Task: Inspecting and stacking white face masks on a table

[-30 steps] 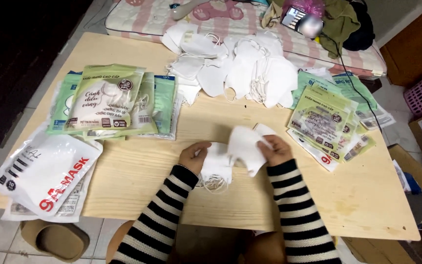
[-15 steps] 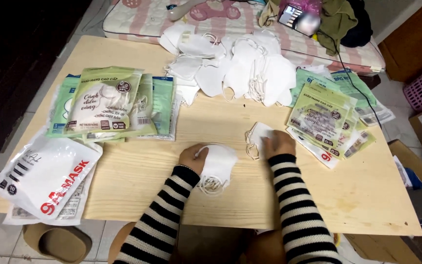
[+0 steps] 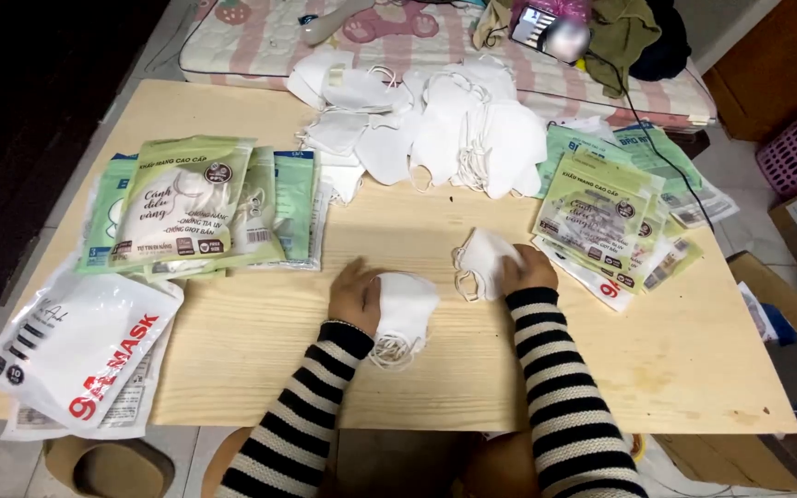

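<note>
The left hand (image 3: pixel 354 293) lies flat on the near folded white mask (image 3: pixel 405 309), pinning it to the bench (image 3: pixel 260 369); its ear loops trail toward the near edge, so its long axis runs near to far. The right hand (image 3: pixel 529 269), just right of it, has its grip closed on a second white mask (image 3: pixel 485 262), lifted slightly and tilted left. The 2 masks sit close but apart. A heap of loose masks (image 3: pixel 445 129) lies far, green packets (image 3: pixel 182 198) left.
</note>
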